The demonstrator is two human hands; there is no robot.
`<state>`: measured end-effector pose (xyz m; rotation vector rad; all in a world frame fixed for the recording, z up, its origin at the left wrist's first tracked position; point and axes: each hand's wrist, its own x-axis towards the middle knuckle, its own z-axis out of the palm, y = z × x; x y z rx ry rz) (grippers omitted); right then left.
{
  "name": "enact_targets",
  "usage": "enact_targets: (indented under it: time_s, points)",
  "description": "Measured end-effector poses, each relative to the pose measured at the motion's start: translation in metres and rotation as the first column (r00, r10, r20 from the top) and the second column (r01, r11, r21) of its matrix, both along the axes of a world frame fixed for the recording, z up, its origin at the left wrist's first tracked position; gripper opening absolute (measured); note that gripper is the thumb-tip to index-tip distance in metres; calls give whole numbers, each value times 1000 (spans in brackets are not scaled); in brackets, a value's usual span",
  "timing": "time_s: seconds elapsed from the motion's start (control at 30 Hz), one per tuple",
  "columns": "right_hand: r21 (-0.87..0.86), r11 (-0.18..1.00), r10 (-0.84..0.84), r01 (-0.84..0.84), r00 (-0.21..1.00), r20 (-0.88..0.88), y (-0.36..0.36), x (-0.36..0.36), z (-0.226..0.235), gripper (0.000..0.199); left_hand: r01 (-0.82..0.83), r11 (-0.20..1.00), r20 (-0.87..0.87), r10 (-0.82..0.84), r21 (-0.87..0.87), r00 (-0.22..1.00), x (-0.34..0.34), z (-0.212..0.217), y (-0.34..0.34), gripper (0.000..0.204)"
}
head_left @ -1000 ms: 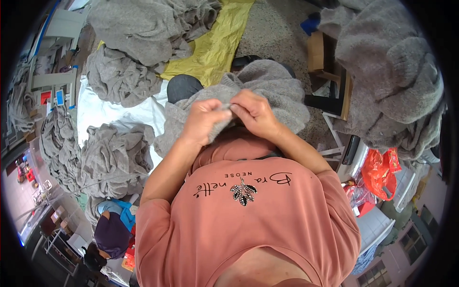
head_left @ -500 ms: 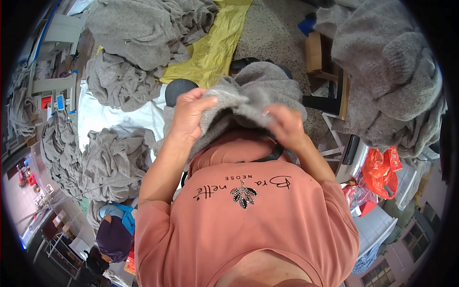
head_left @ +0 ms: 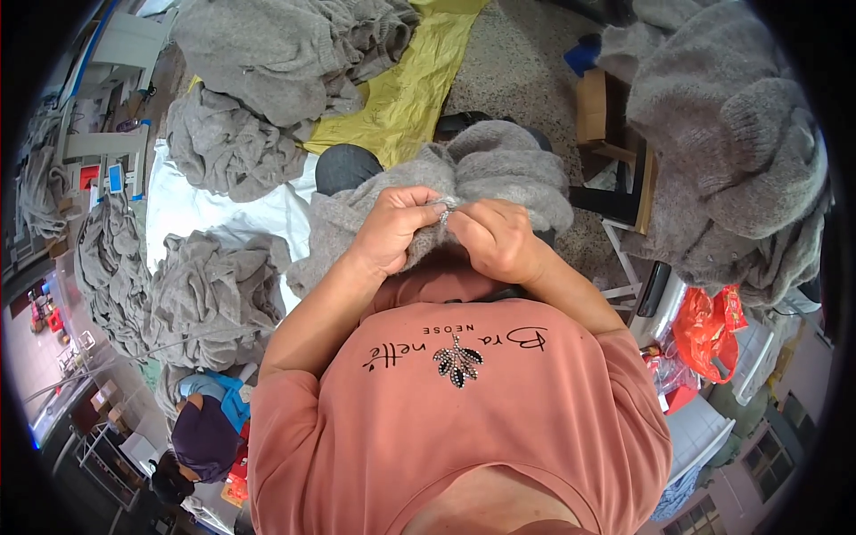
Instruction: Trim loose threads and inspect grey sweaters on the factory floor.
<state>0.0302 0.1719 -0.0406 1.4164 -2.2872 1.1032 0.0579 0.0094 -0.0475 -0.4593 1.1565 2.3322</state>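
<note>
Grey knit garment [head_left: 499,169] (bunched on lap) pinched between left hand [head_left: 392,227] and right hand [head_left: 499,241] fingertips.

Left hand [head_left: 392,227] and right hand [head_left: 499,239] pinch a grey knitted garment [head_left: 499,174].

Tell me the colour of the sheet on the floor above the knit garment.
Yellow sheet, clearest in the head view.

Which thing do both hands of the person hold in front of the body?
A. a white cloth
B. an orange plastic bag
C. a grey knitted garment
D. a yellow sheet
C: the left hand and the right hand both pinch the grey knitted garment bunched on the lap, while the yellow sheet and the orange plastic bag lie apart, untouched.
</note>
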Motion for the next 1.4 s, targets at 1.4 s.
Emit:
enact_targets:
  time_s: [1.4]
  points:
    - [-137,961,19,240,436,900,-17,8,-9,8,-554,477,-698,-198,-682,689,21,-5,5,19]
